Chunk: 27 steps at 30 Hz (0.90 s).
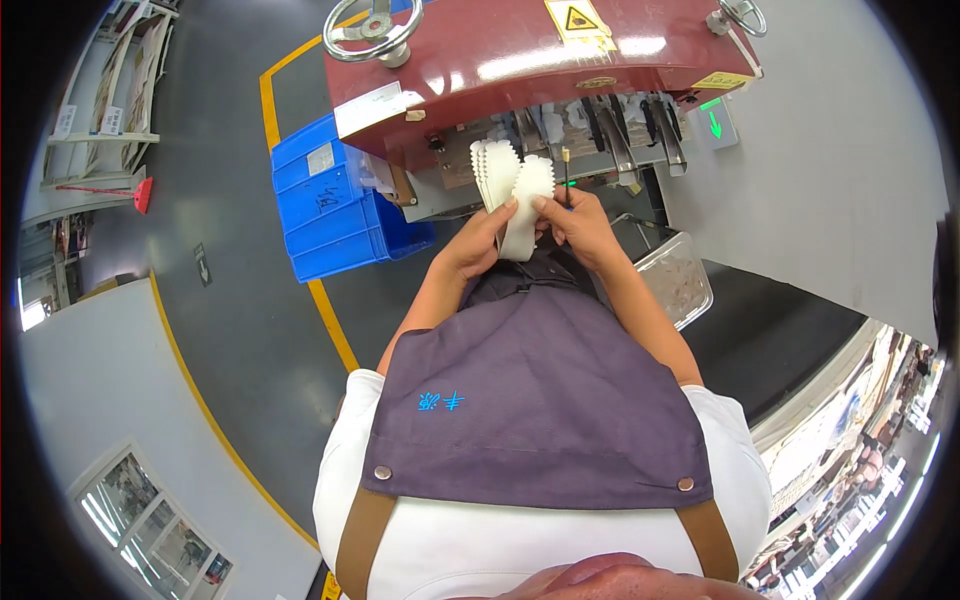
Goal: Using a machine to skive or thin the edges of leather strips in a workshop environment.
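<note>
With my left hand (474, 244) I pinch a fanned stack of white scalloped strips (490, 178), and with my right hand (586, 230) I grip a second white scalloped bunch (533, 180) just beside it, both between my purple apron (540, 390) and the red machine (490, 40).

The left hand (472, 243) grips a layered stack of white scalloped pieces (492, 172), the right hand (582, 226) pinching more alongside, right before the purple apron (540, 390)! Red machine (470, 50) ahead, blue bin (318, 225) left, clear tray (706, 292) beyond the right forearm (645, 315).
</note>
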Motion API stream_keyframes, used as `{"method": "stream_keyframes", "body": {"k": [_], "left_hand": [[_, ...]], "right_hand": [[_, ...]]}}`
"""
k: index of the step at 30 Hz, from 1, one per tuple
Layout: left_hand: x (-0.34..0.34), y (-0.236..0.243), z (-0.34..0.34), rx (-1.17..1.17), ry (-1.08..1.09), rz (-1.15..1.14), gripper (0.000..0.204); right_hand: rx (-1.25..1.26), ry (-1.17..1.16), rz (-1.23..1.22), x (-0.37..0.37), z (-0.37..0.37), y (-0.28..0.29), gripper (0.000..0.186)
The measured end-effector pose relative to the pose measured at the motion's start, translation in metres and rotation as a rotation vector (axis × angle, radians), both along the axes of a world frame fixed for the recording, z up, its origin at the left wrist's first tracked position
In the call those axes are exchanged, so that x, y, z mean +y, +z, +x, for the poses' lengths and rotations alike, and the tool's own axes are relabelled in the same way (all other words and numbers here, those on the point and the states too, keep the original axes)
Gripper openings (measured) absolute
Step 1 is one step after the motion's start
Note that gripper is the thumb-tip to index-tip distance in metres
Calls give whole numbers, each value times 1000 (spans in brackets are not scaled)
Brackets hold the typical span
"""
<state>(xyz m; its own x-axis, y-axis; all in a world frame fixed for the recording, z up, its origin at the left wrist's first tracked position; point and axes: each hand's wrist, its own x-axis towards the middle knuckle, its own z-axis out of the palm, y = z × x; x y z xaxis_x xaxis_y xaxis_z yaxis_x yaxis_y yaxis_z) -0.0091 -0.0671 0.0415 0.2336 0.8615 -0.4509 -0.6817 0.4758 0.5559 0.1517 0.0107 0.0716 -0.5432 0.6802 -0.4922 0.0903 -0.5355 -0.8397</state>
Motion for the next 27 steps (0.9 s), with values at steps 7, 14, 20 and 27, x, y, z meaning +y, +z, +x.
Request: {"method": "stream_keyframes", "body": {"k": [7, 14, 20, 27], "left_hand": [[14, -2, -12, -2, 98, 145, 29], [30, -11, 2, 600, 152, 152, 26], [48, -17, 9, 428, 135, -164, 31], [57, -31, 7, 335, 195, -207, 29]], "right_hand": [[177, -110, -80, 22, 35, 10, 21], [-175, 31, -9, 37, 28, -5, 26], [-164, -25, -94, 41, 9, -30, 27], [-301, -31, 31, 54, -4, -38, 33]]}}
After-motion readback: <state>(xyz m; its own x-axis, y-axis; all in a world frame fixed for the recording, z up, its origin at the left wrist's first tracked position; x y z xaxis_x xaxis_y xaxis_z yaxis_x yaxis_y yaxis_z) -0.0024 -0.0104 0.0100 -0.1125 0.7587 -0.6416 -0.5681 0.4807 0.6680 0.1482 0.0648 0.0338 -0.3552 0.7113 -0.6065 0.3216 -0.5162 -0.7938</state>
